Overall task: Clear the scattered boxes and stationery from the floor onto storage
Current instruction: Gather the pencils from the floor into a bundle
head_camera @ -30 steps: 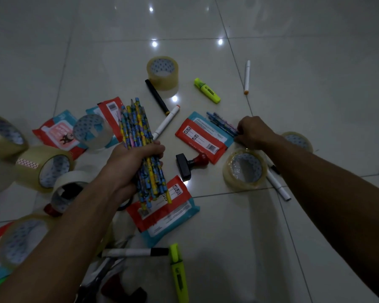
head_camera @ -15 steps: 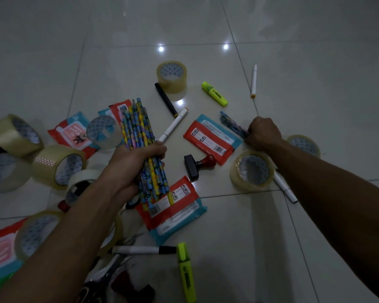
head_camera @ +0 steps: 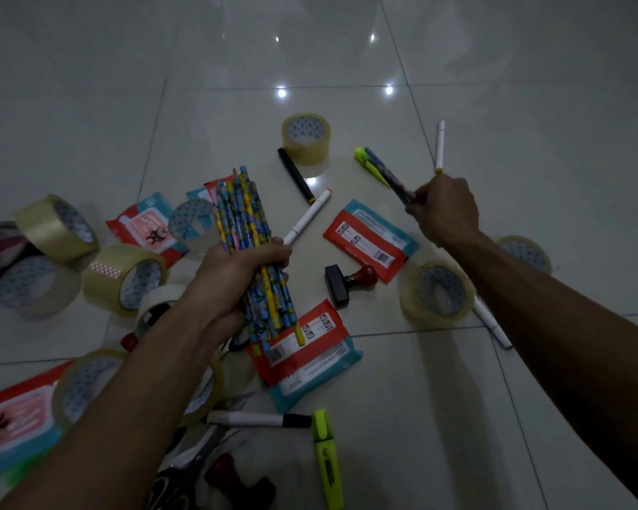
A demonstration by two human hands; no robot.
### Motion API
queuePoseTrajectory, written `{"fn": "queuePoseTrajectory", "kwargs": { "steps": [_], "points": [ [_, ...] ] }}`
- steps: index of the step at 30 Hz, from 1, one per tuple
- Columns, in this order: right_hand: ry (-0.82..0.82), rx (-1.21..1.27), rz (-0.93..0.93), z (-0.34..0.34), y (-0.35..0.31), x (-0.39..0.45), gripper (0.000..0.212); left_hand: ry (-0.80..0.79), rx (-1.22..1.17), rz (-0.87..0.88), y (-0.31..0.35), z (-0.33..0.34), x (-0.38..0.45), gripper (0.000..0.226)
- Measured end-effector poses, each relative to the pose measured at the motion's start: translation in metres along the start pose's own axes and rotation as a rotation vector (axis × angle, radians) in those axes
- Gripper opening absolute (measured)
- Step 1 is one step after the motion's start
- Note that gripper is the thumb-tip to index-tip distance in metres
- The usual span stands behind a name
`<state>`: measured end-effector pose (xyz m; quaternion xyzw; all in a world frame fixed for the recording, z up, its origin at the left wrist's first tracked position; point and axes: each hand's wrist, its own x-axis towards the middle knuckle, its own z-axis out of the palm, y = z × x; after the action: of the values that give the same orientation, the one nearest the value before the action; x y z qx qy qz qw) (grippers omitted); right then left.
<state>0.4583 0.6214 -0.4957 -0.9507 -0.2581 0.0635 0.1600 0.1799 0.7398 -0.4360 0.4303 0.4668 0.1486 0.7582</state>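
My left hand (head_camera: 236, 274) grips a thick bundle of patterned blue and yellow pencils (head_camera: 249, 230), held upright above the floor. To the right, my right hand (head_camera: 444, 211) is shut on a few more patterned pencils (head_camera: 387, 174), lifted off the floor and pointing up-left. Scattered on the white tiled floor lie red and teal packets (head_camera: 371, 239), clear tape rolls (head_camera: 305, 138), white markers (head_camera: 310, 215), a black marker (head_camera: 295, 174), yellow highlighters (head_camera: 326, 458) and a stamp (head_camera: 349, 281).
Several tape rolls (head_camera: 126, 279) crowd the left side. Scissors (head_camera: 185, 473) lie at the bottom near my left forearm. Another tape roll (head_camera: 437, 292) sits under my right forearm. Bare tiles stretch across the top and the lower right.
My right hand closed on the loose pencils beside the packet and lifted them off the floor, moving up and right. The left hand kept its bundle, roughly in place.
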Motion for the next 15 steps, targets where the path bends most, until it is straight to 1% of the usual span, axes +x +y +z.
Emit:
{"fn": "queuePoseTrajectory", "kwargs": {
  "steps": [2, 5, 7, 9, 12, 13, 15],
  "points": [
    [-0.102, 0.253, 0.013, -0.014, -0.026, -0.009, 0.026, -0.011, -0.032, 0.004, 0.001, -0.001, -0.001, 0.020],
    [-0.392, 0.661, 0.137, -0.034, -0.063, -0.031, 0.023, -0.029, -0.076, 0.008, 0.002, -0.004, -0.003, 0.017],
    [-0.541, 0.823, 0.171, -0.042, -0.083, -0.045, 0.023, -0.047, -0.087, 0.010, 0.004, -0.008, -0.006, 0.020],
    [-0.652, 0.926, 0.154, -0.047, -0.100, -0.058, 0.023, -0.054, -0.083, 0.014, 0.005, -0.012, -0.009, 0.024],
    [-0.807, 0.988, 0.079, -0.053, -0.124, -0.071, 0.017, -0.047, -0.122, 0.016, 0.006, -0.022, -0.014, 0.017],
    [-0.848, 0.993, 0.045, -0.055, -0.133, -0.075, 0.017, -0.042, -0.132, 0.017, 0.007, -0.025, -0.016, 0.020],
    [-0.895, 0.977, -0.037, -0.058, -0.151, -0.085, 0.019, -0.039, -0.155, 0.029, 0.009, -0.034, -0.019, 0.036]
  ]
}}
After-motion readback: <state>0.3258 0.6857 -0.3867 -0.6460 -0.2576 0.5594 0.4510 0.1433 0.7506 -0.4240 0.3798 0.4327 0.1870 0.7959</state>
